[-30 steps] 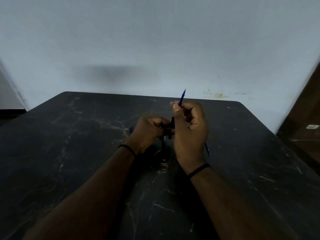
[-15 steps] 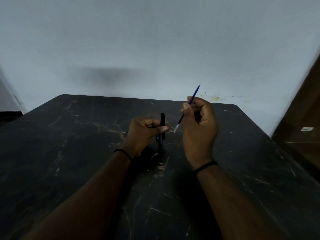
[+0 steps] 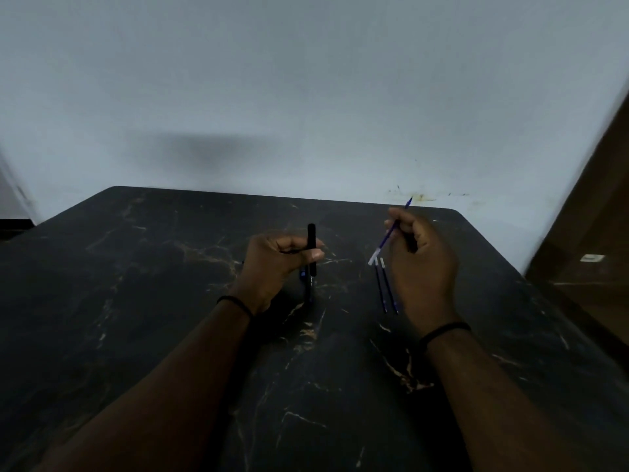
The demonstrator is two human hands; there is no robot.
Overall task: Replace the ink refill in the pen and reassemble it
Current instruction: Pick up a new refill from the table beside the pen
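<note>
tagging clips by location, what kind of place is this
Probably a plain indoor room, home or small office; hard to tell which. A dark marble-look table stands against a bare pale wall, with a brown wooden panel, perhaps a door, at right.

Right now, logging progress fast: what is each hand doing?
Left hand: closed on the black pen barrel, held upright.
Right hand: closed on the blue refill.
</note>
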